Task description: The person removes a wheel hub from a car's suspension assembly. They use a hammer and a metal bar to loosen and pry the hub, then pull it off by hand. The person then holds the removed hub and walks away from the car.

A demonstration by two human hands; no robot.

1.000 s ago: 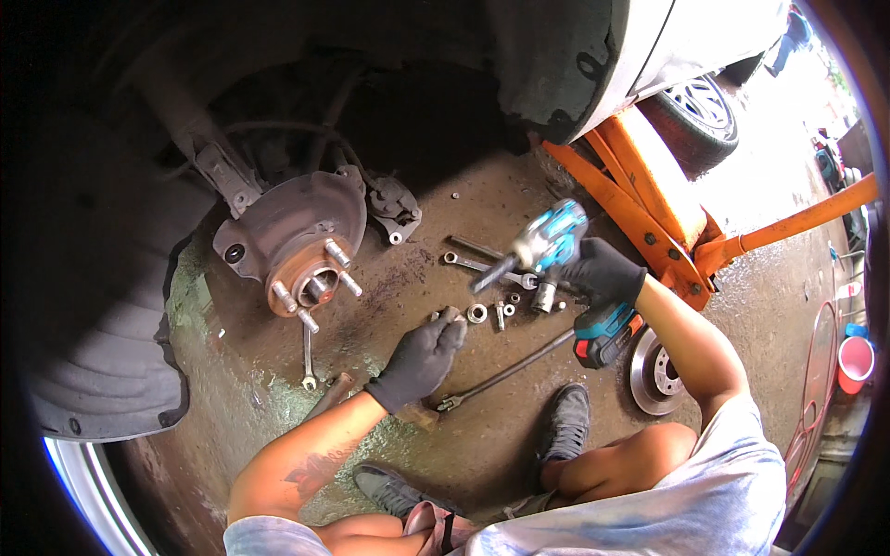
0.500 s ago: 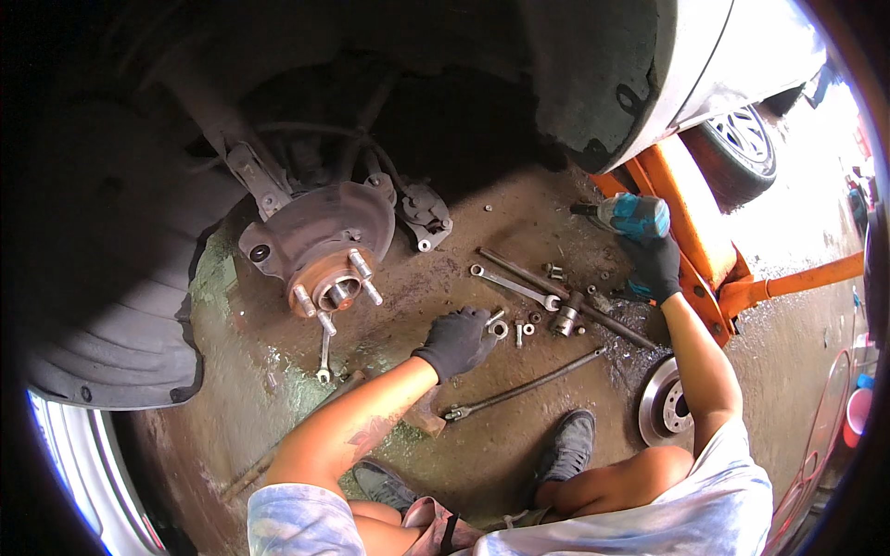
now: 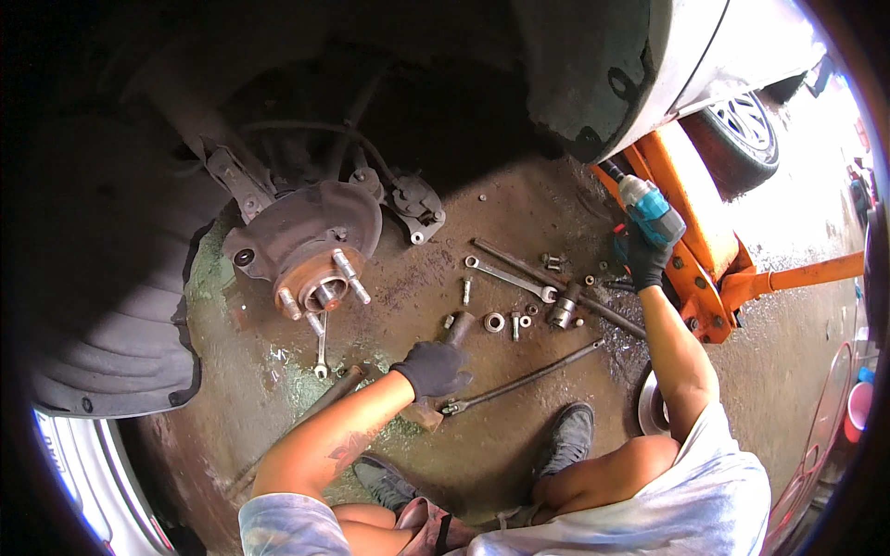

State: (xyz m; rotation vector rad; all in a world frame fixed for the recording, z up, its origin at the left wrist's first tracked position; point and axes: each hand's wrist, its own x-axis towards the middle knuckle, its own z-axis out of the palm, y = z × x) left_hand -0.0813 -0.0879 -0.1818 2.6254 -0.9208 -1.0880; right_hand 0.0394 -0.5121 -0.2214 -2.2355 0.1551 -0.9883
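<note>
Right hand (image 3: 646,262) grips teal impact wrench (image 3: 652,211); left hand (image 3: 432,368) on hammer (image 3: 449,345).

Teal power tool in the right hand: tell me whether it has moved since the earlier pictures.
Yes. The teal power tool went from above the wrenches up and right to the orange jack.

Ahead of you sits the bare wheel hub (image 3: 311,255), a wrench (image 3: 320,345) lying just below it. To your right stands an orange jack (image 3: 714,250), with a brake disc (image 3: 652,405) near your knee.
</note>
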